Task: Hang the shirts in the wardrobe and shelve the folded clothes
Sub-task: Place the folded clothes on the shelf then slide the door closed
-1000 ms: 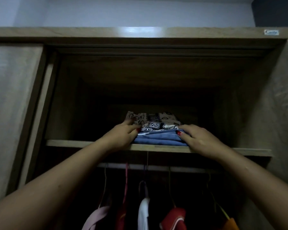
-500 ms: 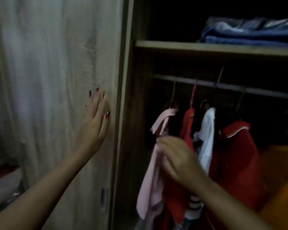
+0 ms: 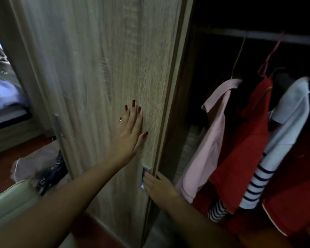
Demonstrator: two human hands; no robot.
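Note:
The light wooden sliding door point(image 3: 100, 72) of the wardrobe fills the middle of the view. My left hand point(image 3: 129, 135) lies flat on it with fingers spread. Lower down, my right hand point(image 3: 157, 183) has its fingertips in the small metal recessed handle point(image 3: 145, 173) at the door's right edge. In the dark opening to the right, a pink shirt point(image 3: 209, 133), a red shirt point(image 3: 247, 133) and a white shirt with navy-striped sleeves point(image 3: 283, 129) hang from the rail point(image 3: 258, 35).
A bed with bluish bedding point(image 3: 2, 93) stands at far left behind the wardrobe side. A pale bag point(image 3: 34, 165) with a dark strap lies on the red-brown floor point(image 3: 0, 172). A green cushioned surface point(image 3: 9, 204) sits at lower left.
My head has dropped from the upper shelf with the folded stack to the door. My left hand moved onto the door face; my right hand left the hanging shirts and reached the recessed handle.

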